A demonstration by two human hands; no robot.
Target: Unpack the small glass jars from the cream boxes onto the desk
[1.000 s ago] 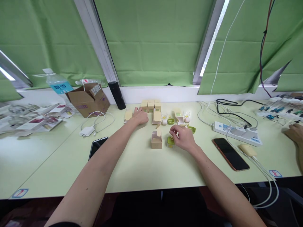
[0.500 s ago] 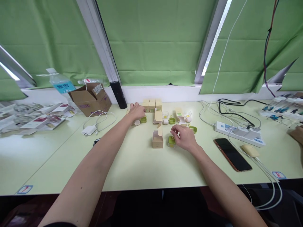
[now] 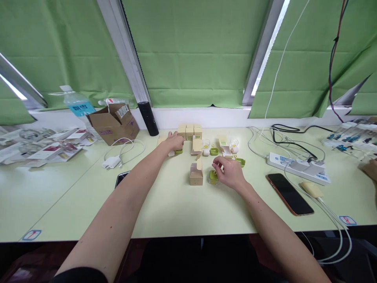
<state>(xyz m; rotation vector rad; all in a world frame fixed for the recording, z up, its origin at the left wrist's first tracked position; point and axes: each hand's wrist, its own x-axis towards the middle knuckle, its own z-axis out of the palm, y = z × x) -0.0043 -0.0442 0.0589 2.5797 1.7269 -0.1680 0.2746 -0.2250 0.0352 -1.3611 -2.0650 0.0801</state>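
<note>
My right hand [image 3: 228, 171] is closed in a pinch at the top of a small clear jar with a green lid [image 3: 213, 175], its fingertips by a pale loop on the lid. Left of the jar stands an open kraft cardboard box [image 3: 196, 177], flap up. Farther back, my left hand [image 3: 176, 142] reaches down with bent fingers beside a green lid [image 3: 178, 151] and a small white piece [image 3: 171, 154]; what its fingertips hold is hidden. Behind are another open box [image 3: 196, 146], clear cups [image 3: 205, 144] and a green lid [image 3: 214, 151].
Several small closed boxes [image 3: 190, 131] stand in a row at the back. A black cylinder [image 3: 148, 118] and a brown carton [image 3: 113, 125] are left. On the right lie a power strip [image 3: 299, 168], a phone [image 3: 290, 193] and cables. Another person's hand [image 3: 369, 169] shows at the right edge.
My left hand has moved a little to the right, towards the row of boxes, and now covers part of the green lid there. My right hand stays at the jar.
</note>
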